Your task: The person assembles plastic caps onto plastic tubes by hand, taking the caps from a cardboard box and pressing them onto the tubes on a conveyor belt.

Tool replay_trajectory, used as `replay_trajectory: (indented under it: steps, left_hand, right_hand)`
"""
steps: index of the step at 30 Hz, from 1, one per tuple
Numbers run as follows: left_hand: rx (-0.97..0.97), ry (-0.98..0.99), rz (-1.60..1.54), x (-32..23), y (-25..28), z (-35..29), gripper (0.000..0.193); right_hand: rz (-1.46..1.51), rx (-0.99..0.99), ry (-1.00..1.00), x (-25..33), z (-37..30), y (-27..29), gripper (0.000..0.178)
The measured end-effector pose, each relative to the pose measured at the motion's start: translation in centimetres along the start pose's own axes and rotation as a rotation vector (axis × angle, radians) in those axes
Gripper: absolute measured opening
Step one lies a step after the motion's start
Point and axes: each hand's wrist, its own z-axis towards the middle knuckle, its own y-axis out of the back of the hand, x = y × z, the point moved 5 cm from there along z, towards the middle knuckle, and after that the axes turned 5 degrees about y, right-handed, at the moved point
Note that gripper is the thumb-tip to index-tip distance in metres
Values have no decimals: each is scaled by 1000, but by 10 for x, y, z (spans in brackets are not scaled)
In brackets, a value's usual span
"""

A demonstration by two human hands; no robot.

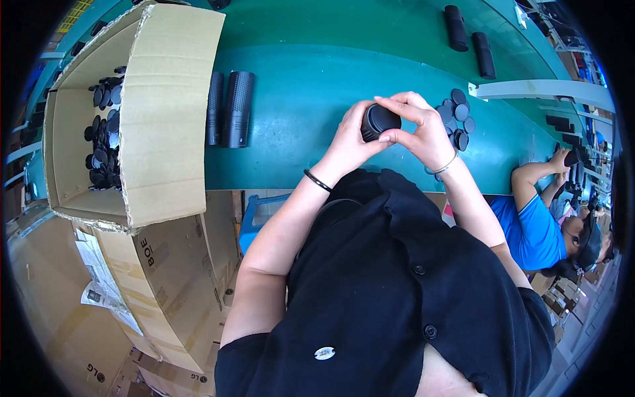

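Observation:
A black cylinder [368, 134] stands end-up over the green table, its round top toward me. Around its side wraps my left hand [350, 135], holding it. My right hand [422, 126] pinches the rim of the black round cap [383, 118] at the cylinder's end between thumb and fingers. Whether the cap is a separate piece or fully seated, I cannot tell. Just right of my right hand lies a loose heap of black round discs [465, 111]. Two black perforated cylinders [239, 109] rest side by side to the left.
A cardboard box [173, 112] with several black discs [106, 132] inside stands at the left, on top of other cartons [165, 284]. Two more black cylinders [456, 28] lie at the far right, near a pale metal bar [542, 90]. A co-worker in blue [532, 228] sits at the right.

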Motion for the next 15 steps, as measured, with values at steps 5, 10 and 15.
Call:
replay_trajectory:
  steps: [5, 10, 15]
  left_hand:
    - [-25, -42, 70, 0, -3, -3, 65]
    - [-65, -76, 92, -1, -4, -3, 63]
    - [-91, -118, 177, -1, -5, -4, 60]
  right_hand:
    - [-13, -29, 0, -1, -4, -5, 50]
    - [-15, -56, 24, -3, -4, -5, 50]
    - [116, -147, -26, -6, -8, -8, 47]
